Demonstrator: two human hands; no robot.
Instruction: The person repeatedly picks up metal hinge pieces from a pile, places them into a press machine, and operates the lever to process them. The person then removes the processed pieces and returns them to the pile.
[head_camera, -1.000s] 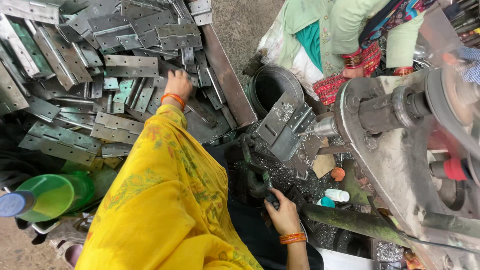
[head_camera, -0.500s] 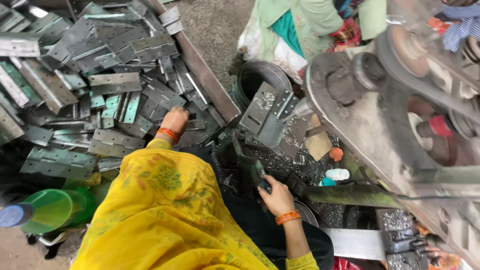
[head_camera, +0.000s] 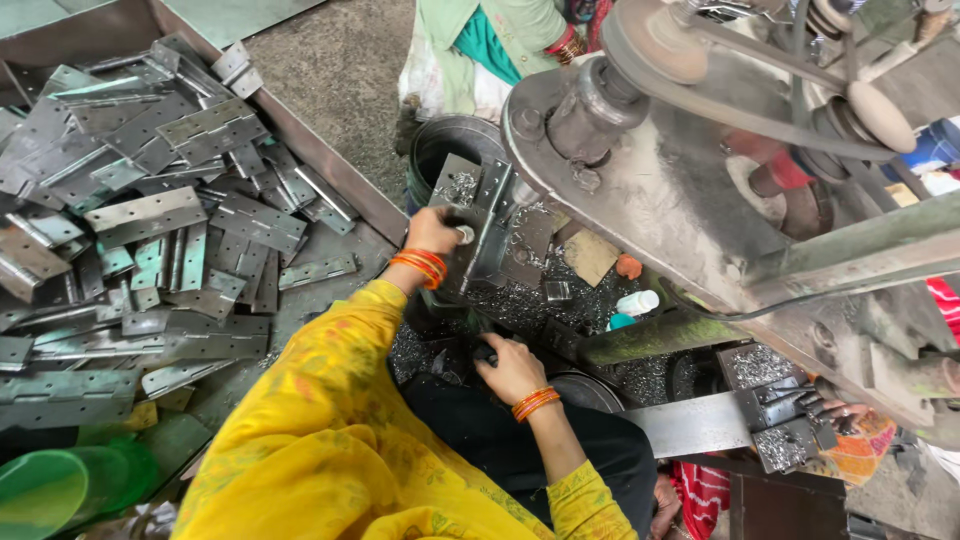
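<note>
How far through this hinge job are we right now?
Done: I cannot tell; no finished stack is distinguishable. In hand: the left hand holds a metal hinge at the machine, amid metal shavings; the right hand grips a dark handle below. Left: a big pile of hinges fills the tray on the left, so much seems to remain.

Hinges left, machine right

The tray (head_camera: 330, 165) of loose hinges (head_camera: 150, 215) lies left; the left hand (head_camera: 432, 232) rests on a hinge (head_camera: 478, 240) at the machine (head_camera: 700, 200), the right hand (head_camera: 512, 367) below, the bucket (head_camera: 445, 145) behind.
</note>
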